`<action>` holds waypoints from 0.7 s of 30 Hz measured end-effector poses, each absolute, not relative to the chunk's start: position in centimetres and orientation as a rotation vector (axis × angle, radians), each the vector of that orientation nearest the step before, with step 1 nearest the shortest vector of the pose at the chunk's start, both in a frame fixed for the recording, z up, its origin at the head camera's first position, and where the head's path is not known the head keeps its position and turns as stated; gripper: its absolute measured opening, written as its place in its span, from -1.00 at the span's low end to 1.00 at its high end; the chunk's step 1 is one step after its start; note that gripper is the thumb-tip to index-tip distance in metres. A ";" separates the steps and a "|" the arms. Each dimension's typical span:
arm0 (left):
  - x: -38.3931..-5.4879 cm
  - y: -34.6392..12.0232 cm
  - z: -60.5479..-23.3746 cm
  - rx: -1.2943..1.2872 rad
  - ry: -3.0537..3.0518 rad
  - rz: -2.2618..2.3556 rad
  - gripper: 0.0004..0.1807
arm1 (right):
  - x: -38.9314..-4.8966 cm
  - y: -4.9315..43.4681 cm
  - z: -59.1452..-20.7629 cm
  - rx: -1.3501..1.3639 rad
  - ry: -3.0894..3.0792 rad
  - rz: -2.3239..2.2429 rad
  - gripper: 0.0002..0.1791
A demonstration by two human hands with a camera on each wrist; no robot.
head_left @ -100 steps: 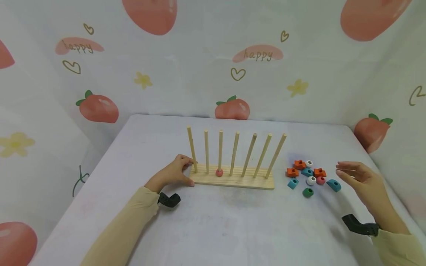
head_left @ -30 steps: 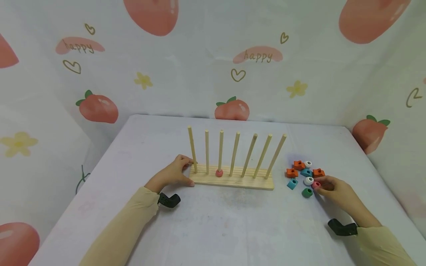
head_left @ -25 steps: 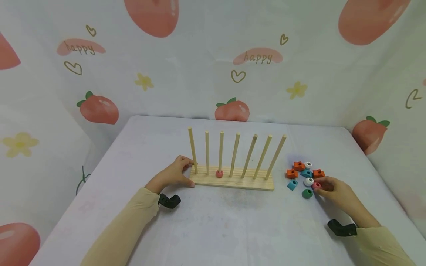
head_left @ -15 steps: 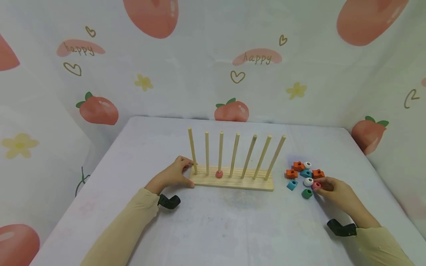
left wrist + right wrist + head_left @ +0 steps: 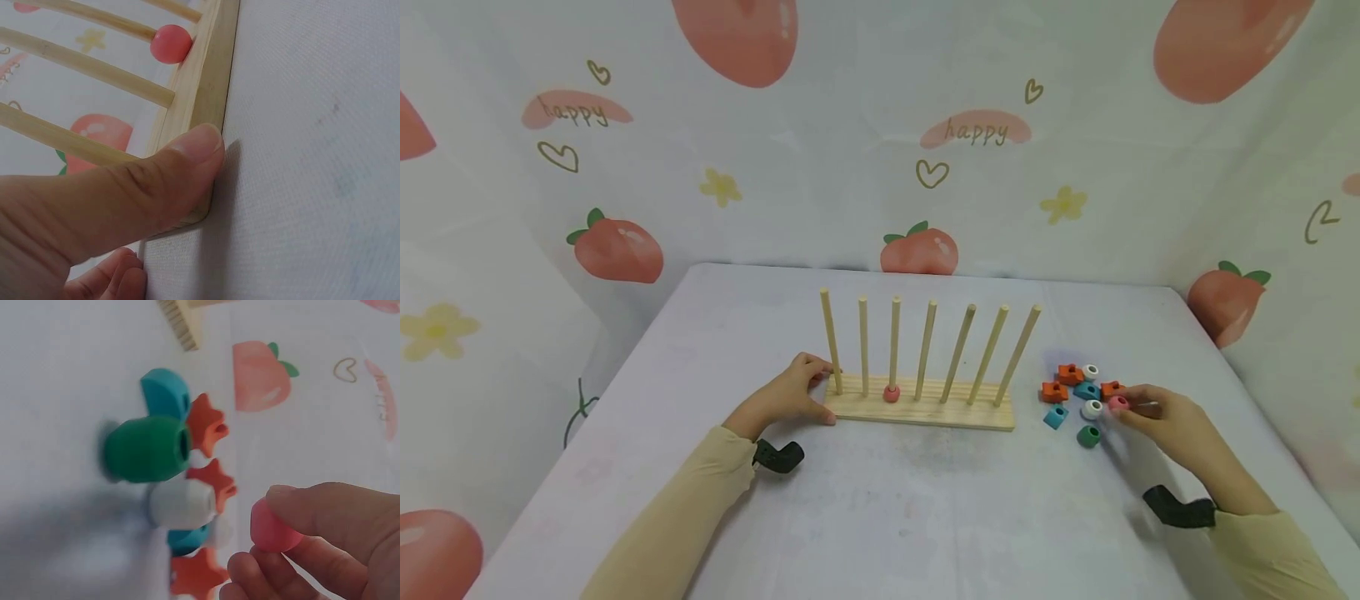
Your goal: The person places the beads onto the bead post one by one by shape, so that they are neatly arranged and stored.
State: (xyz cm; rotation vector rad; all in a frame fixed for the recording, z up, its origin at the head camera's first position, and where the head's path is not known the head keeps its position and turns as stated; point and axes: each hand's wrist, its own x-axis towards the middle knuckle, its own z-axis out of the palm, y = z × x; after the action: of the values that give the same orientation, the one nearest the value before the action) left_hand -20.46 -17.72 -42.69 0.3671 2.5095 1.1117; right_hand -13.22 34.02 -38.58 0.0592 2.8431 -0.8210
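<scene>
My left hand grips the left end of a wooden base that carries a row of several upright dowels. In the left wrist view the thumb presses along the base's front edge. A pink bead sits at the foot of the third dowel from the left. At the right, my right hand pinches another pink bead between thumb and fingers. In the right wrist view this bead is held off the table, beside the loose pieces.
Loose beads lie right of the base: a green barrel bead, white beads, blue pieces and orange star beads. A white cloth covers the table. Behind it hangs a fruit-printed curtain.
The right hand came in from the right to the pink bead, took hold of it and has now raised it slightly up and rightward. The left hand keeps its grip on the base.
</scene>
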 end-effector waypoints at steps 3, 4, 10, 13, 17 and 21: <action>-20.5 -17.7 -42.6 0.369 2.509 1.108 -0.08 | -13.0 33.5 -37.8 0.031 2.881 -0.853 -0.37; -20.5 -17.7 -42.6 0.368 2.508 1.108 -0.08 | -13.0 33.3 -37.5 0.020 2.901 -0.860 -0.39; -20.6 -17.7 -42.6 0.362 2.499 1.105 -0.07 | -12.7 31.9 -35.8 -0.046 3.005 -0.919 -0.43; -20.6 -17.6 -42.6 0.368 2.506 1.095 -0.07 | -12.4 31.0 -35.0 -0.073 3.026 -0.987 -0.44; -20.6 -17.6 -42.7 0.380 2.514 1.086 -0.07 | -11.9 29.6 -33.7 -0.129 3.063 -1.083 -0.51; -20.6 -17.7 -42.6 0.380 2.517 1.079 -0.07 | -11.5 28.0 -32.8 -0.191 3.087 -1.248 -0.59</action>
State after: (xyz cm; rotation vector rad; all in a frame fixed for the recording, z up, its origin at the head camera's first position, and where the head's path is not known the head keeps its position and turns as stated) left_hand -20.55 -17.65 -42.57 0.3800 2.5172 1.0794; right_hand -11.53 27.95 -32.84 -0.1905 3.0871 -1.2478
